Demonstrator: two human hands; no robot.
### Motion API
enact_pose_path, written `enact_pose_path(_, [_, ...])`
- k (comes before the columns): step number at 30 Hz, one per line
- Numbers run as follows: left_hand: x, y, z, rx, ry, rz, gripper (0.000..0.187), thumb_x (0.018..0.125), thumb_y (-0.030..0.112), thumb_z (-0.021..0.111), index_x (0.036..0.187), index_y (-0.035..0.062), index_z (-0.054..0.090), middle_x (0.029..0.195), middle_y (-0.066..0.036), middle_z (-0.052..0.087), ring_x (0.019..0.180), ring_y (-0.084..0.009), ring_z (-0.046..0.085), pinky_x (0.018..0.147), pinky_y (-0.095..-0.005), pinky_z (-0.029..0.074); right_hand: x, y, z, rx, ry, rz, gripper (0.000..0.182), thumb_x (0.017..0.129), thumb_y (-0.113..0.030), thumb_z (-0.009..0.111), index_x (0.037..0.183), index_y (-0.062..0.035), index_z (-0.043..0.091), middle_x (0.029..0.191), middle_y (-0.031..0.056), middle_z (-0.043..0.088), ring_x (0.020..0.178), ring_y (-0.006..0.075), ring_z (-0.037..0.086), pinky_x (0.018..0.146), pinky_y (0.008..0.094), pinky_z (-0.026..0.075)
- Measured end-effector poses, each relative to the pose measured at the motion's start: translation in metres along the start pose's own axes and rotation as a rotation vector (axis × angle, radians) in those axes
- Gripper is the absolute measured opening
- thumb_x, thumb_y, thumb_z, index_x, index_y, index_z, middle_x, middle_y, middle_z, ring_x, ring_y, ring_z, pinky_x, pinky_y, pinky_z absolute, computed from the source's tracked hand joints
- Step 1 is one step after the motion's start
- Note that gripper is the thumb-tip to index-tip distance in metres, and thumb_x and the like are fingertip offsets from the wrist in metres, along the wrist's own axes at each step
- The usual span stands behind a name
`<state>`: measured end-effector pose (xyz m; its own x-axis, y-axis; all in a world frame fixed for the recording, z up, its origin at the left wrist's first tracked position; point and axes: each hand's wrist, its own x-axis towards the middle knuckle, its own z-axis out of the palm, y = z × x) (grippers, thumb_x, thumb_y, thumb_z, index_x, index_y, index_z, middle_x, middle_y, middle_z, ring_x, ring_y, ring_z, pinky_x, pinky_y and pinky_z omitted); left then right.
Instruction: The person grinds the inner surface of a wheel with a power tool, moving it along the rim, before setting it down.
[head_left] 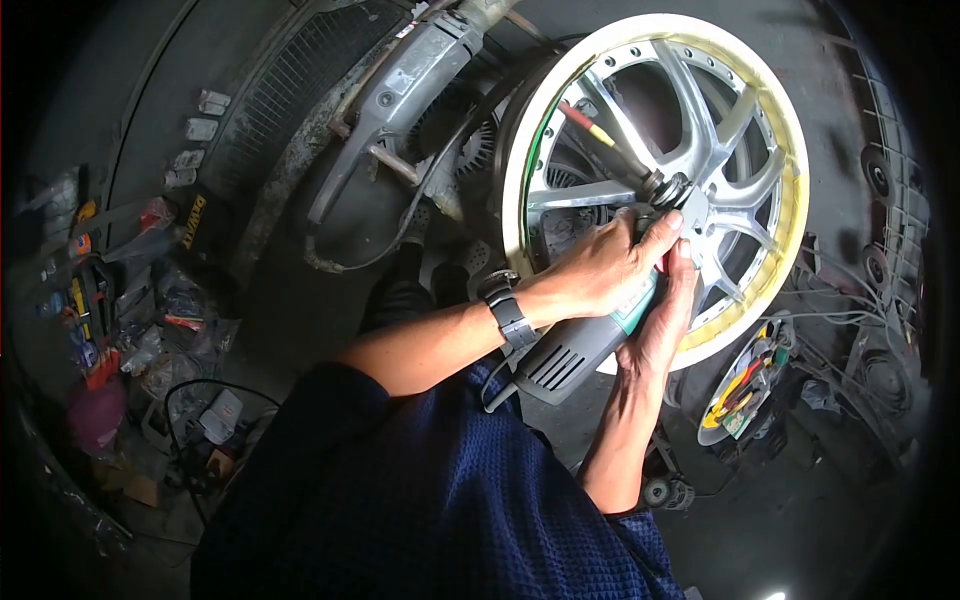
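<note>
Both my hands are wrapped around an electric grinder (565,358), with a grey vented body, a green section and a dark collar at its front. My left hand (600,268), with a black watch on the wrist, grips it from above near the front. My right hand (668,315) closes around it from the right and below. A thin rod with a red and yellow end (588,122) extends from the collar, over the spokes. Just beyond my hands stands a silver multi-spoke alloy wheel (735,190), its rim covered in yellowish tape.
A large grey power tool (412,85) with a cable is at upper left. Tools, bags and small boxes (220,415) clutter the left floor. A round tray (712,432) of coloured tools sits right of the wheel. A metal rack (880,180) lines the right side.
</note>
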<state>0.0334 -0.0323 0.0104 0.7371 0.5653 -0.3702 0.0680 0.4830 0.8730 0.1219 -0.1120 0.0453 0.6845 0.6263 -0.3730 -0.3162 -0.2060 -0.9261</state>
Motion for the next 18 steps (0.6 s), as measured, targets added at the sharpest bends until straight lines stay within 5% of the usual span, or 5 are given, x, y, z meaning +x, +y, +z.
enact_pose_path(5, [-0.005,-0.002,0.005,-0.014,0.030,0.015,0.085,0.107,0.070,0.036,0.122,-0.0103,0.060,0.108,-0.025,0.067,0.108,-0.0342,0.066,0.096,-0.0420,0.049,0.000,0.001,-0.002,0.001,0.058,-0.040,0.037,0.107,-0.036,0.061,0.127,-0.0047,0.061,0.111,0.0055,0.068,0.101,0.0146,0.067,0.090,0.0320,0.057])
enact_pose_path(7, [-0.005,-0.009,0.008,-0.016,0.072,0.013,0.084,0.107,0.069,0.037,0.122,-0.0101,0.060,0.107,-0.024,0.067,0.106,-0.0332,0.066,0.095,-0.0419,0.050,0.000,0.000,-0.011,-0.002,-0.022,0.036,0.064,0.105,-0.028,0.066,0.157,-0.0037,0.036,0.130,0.0122,0.065,0.116,0.0183,0.065,0.097,0.0347,0.056])
enact_pose_path(18, [-0.007,-0.008,0.011,-0.038,0.083,0.007,0.083,0.108,0.067,0.037,0.123,-0.0111,0.060,0.110,-0.024,0.067,0.108,-0.0316,0.065,0.097,-0.0402,0.050,0.000,-0.003,-0.011,-0.005,-0.009,0.059,0.066,0.105,-0.029,0.067,0.157,-0.0037,0.036,0.132,0.0127,0.064,0.116,0.0188,0.064,0.097,0.0346,0.056])
